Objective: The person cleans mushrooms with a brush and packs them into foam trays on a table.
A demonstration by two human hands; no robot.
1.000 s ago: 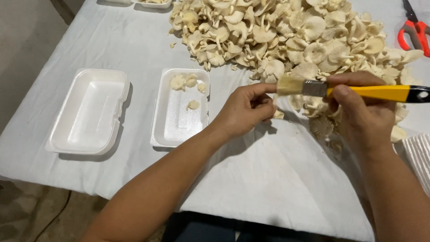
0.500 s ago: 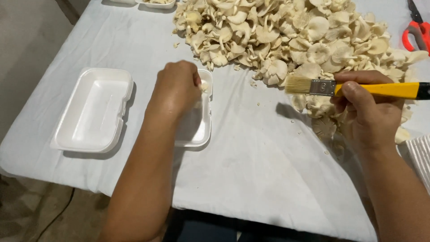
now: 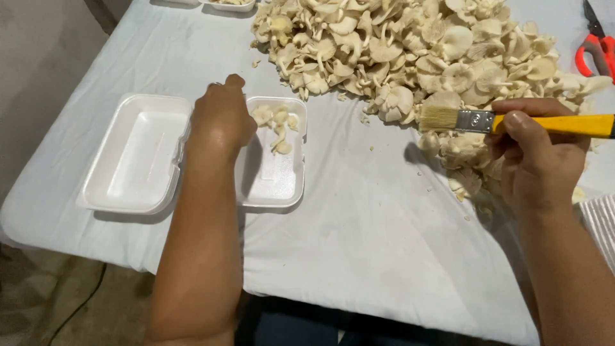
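Your left hand hovers over the tray of mushroom pieces, its fingers hidden so their grip is unclear, while your right hand clenches the brush, handle running rightward, bristles toward the pile.

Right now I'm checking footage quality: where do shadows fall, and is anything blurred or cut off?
Head view: even, soft light; the paintbrush and right hand cast a dark shadow on the white cloth; the left hand shades the foam tray; mushrooms are sharp; the red scissors are cut off at the edge.
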